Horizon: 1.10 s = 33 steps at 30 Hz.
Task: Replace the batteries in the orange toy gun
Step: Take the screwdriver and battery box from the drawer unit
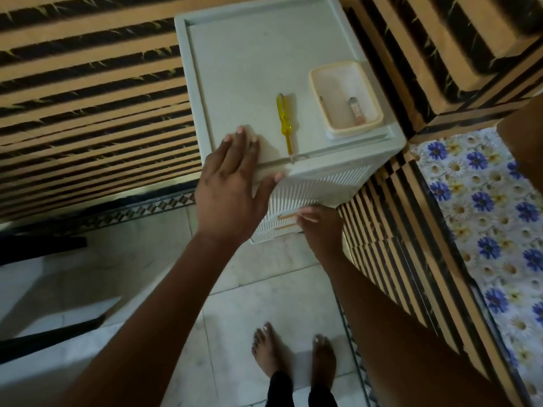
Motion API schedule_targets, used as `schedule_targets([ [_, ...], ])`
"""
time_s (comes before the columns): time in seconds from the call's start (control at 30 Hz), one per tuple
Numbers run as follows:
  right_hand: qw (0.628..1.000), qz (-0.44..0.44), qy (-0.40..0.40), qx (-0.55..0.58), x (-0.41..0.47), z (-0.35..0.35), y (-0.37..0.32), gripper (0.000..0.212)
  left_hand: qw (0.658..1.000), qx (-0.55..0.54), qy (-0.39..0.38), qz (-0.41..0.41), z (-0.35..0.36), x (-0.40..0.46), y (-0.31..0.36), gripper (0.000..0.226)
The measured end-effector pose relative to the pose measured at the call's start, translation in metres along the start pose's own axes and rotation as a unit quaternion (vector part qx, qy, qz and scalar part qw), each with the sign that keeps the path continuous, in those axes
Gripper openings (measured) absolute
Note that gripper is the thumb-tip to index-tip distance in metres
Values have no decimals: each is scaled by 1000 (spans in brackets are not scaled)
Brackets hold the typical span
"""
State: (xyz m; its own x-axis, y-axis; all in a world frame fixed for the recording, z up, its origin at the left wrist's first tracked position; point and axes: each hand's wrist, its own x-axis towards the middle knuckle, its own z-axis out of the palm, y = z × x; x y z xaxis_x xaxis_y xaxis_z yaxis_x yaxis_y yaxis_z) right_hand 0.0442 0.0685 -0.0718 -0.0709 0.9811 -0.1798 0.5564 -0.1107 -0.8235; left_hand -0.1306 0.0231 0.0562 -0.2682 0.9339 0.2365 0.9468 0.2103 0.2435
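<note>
A pale grey plastic drawer cabinet (249,60) stands on the floor against the striped wall. My left hand (232,183) presses flat on its front left top corner, fingers straight. Lower down, my right hand (320,227) has its fingers curled at an orange drawer handle (286,219) on the ribbed front. A yellow-handled screwdriver (285,124) lies on the cabinet top. Beside it a cream tray (317,83) holds a battery (356,110) and a small thin piece (322,102). No orange toy gun is in view.
Striped tan-and-black walls close in on the left and right of the cabinet. A bed with a blue flowered sheet (482,207) lies at the right. My bare feet (293,356) stand on pale marble floor tiles below the cabinet.
</note>
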Motion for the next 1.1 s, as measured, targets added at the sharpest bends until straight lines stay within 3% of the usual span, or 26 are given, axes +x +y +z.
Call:
schedule_targets([
  [0.03, 996, 52, 43, 52, -2, 0, 2, 18, 1000, 0, 0, 1, 0, 0, 0, 70],
  [0.1, 977, 170, 52, 118, 1, 3, 6, 54, 1000, -1, -1, -3, 1, 0, 0, 70],
  [0.17, 948, 262, 0, 180, 11, 12, 10, 99, 1000, -2, 4, -3, 2, 0, 0, 70],
  [0.23, 916, 326, -70, 221, 18, 22, 10, 111, 1000, -3, 11, 0, 4, -1, -1, 70],
  [0.33, 863, 352, -118, 343, 26, 39, 3, 102, 1000, 2, 17, 4, 6, -1, -2, 69],
  [0.43, 830, 339, -61, 438, 25, 51, -3, 87, 1000, 6, 18, 6, 7, -1, -3, 69],
  [0.5, 826, 335, -17, 454, 21, 55, 2, 100, 1000, 3, 20, 7, 7, 0, -4, 69],
  [0.67, 873, 335, 4, 353, 16, 43, 2, 102, 1000, -9, -1, 4, 4, 0, -4, 71],
  [0.77, 905, 307, 58, 290, 14, 22, -13, 59, 999, -33, -29, -10, -6, 2, 0, 71],
  [0.87, 941, 210, 103, 246, -4, -9, -36, 16, 995, -47, -82, -39, -22, 9, 9, 68],
  [0.97, 968, 110, 187, 125, -23, -51, -79, 12, 989, -62, -106, -79, -40, 28, 22, 57],
  [1.1, 965, -51, 249, 65, -17, -96, -134, 26, 977, -113, -120, -139, -51, 61, 43, 45],
])
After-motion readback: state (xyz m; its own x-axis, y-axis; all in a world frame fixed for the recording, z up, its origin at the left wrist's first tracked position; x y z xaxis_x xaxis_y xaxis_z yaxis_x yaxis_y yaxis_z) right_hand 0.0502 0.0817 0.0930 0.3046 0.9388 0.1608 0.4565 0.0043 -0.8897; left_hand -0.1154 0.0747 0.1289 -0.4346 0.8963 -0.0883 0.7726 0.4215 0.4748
